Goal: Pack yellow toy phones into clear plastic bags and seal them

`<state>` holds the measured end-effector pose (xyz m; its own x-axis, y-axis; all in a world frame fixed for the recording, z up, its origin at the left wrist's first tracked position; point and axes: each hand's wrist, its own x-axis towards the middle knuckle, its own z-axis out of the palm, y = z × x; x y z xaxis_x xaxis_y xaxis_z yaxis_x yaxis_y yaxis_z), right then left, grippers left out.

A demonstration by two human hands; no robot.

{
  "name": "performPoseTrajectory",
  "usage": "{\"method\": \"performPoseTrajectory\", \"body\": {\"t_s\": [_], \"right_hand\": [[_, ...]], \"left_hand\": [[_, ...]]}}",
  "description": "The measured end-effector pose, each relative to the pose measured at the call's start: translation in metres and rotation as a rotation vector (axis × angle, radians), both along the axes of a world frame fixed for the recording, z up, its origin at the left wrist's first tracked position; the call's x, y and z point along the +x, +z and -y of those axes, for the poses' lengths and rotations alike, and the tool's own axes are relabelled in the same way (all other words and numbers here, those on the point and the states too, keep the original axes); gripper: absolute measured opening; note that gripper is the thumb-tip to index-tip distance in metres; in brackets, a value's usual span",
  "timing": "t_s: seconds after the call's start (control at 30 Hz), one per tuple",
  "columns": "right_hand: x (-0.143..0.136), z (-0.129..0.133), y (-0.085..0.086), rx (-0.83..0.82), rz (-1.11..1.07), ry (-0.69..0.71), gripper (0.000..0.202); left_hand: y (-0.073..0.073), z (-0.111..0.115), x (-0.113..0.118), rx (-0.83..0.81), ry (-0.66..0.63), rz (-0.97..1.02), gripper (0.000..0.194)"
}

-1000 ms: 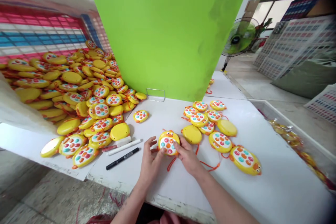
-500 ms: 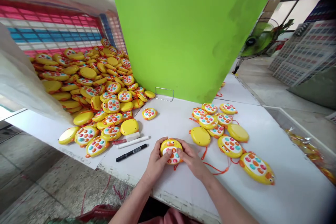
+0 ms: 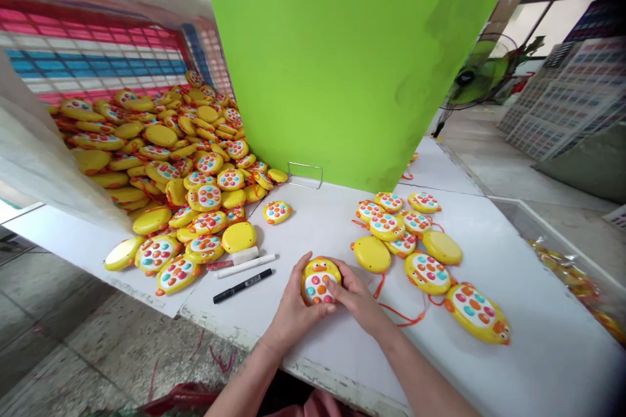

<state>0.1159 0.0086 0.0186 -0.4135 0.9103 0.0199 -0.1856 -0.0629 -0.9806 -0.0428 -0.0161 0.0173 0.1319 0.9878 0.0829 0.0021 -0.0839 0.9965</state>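
Between my hands, over the table's near edge, is a yellow duck-shaped toy [image 3: 320, 273] with a white belly of coloured buttons, its face pointing away from me. My left hand [image 3: 296, 309] wraps its left side, the thumb lying across the lowest buttons. On the other side my right hand [image 3: 356, 296] grips it, with the thumb on the buttons at the right. Left of my hands lie a black marker [image 3: 243, 286] and a white pen [image 3: 246, 265]. A single duck toy [image 3: 277, 212] rests farther back.
A big heap of duck toys [image 3: 195, 163] fills the left side. More toys [image 3: 386, 225] with orange cords lie at the right. A tall green board [image 3: 362, 65] stands at the back, a wire piece [image 3: 305, 174] at its foot. A bin [image 3: 577, 273] with bagged items is at far right.
My left thumb has slid down and across to the lowest buttons. The toy has turned slightly in my hands, and my right thumb still rests on its buttons.
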Motion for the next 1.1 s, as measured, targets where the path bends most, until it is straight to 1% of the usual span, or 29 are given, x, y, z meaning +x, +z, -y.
{"method": "performPoseTrajectory", "body": {"t_s": [0.13,0.23,0.37,0.6,0.7,0.8,1.0,1.1], "right_hand": [[0.000,0.000,0.001,0.005,-0.011,0.005,0.037],[0.000,-0.001,0.000,0.015,0.009,-0.014,0.035],[0.001,-0.001,0.001,0.014,0.051,-0.053,0.036],[0.001,-0.002,-0.002,-0.001,0.064,-0.092,0.041],[0.001,-0.002,-0.003,-0.007,0.068,-0.105,0.041],[0.001,-0.003,-0.003,-0.003,0.072,-0.100,0.041],[0.001,-0.002,0.001,0.022,0.092,-0.087,0.038],[0.000,-0.002,-0.001,-0.001,0.077,-0.088,0.037]], "left_hand": [[-0.002,0.000,0.003,0.014,0.085,-0.139,0.078],[-0.004,0.000,0.003,0.020,0.102,-0.162,0.077],[-0.005,0.000,0.002,0.003,0.077,-0.123,0.080],[-0.003,-0.001,0.000,-0.009,0.029,-0.034,0.083],[-0.004,0.001,-0.002,0.024,-0.001,-0.054,0.072],[-0.005,0.001,-0.004,0.054,0.008,-0.089,0.060],[-0.010,0.000,-0.004,0.044,0.028,-0.084,0.058],[-0.011,0.000,-0.003,0.050,0.028,-0.067,0.060]]}}
